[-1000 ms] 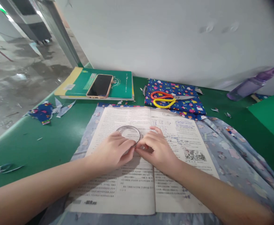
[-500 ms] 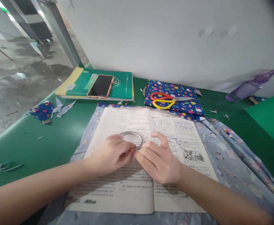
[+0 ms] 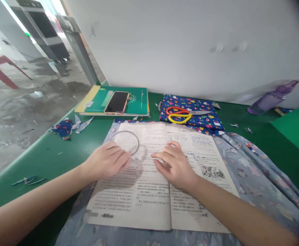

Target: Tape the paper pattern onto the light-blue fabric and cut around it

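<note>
Starting from the left edge of the bench, you have a blue printed cloth scrap, then a phone lying on the stacked books at the far edge. Your left hand has drawn away to the left since half a second ago, when both hands met at the thin grey ring; its fingers are closed on the ring's near side, holding it over the left page of the open book. The ring now sits just beyond your left fingers and well apart from your right hand. That one is half-open above the book's middle and right page, thumb parted from forefinger, with no visible hold on anything. Beyond it, scissors rest on folded blue cloth. Toward the bench's far right corner is a purple bottle; you can't tell what's inside.
</note>
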The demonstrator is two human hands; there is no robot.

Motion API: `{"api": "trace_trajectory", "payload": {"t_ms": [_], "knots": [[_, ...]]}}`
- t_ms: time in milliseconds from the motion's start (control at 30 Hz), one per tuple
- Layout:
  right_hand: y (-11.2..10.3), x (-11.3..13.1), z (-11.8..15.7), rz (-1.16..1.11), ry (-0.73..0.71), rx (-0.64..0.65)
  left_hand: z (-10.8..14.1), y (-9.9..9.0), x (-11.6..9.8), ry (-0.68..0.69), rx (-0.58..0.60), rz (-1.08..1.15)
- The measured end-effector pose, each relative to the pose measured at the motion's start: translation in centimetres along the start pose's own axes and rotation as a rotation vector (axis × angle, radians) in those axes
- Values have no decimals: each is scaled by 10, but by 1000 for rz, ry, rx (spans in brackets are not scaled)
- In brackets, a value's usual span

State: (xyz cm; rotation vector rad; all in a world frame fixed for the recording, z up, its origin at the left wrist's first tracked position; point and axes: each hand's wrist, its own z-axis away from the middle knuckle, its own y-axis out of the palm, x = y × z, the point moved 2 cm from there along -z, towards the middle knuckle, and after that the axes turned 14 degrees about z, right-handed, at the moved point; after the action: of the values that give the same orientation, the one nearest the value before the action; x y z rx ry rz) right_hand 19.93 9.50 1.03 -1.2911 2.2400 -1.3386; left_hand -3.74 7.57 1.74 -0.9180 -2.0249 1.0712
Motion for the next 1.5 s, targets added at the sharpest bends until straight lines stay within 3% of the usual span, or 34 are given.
{"api": "trace_trajectory", "payload": {"t_ms": [167,267,367,433,533,667,767,833,1033,1300,1500], "knots": [[0,-8,-1,-142,151,51,53,-16,34,-380,216,-154],[2,-11,-2,-220,221,60,79,-20,50,-465,228,-127],[3,-13,-1,-291,279,65,90,-21,61,-544,247,-156],[3,-14,-1,-338,299,62,85,-23,62,-601,232,-182],[3,-15,-1,-389,313,60,57,-26,51,-643,153,-135],[2,-15,0,-435,347,40,-2,-21,19,-535,-19,299],[0,-14,0,-419,372,8,-37,-10,-2,-571,-100,660],[-1,-13,0,-403,360,18,-48,-1,-11,-640,-141,832],[-1,-11,-3,-393,307,68,-35,16,-22,-607,-169,984],[2,-12,-3,-425,258,62,-36,18,-24,-577,-142,993],[6,-13,-1,-452,206,93,-37,18,-26,-707,-144,1149]]}}
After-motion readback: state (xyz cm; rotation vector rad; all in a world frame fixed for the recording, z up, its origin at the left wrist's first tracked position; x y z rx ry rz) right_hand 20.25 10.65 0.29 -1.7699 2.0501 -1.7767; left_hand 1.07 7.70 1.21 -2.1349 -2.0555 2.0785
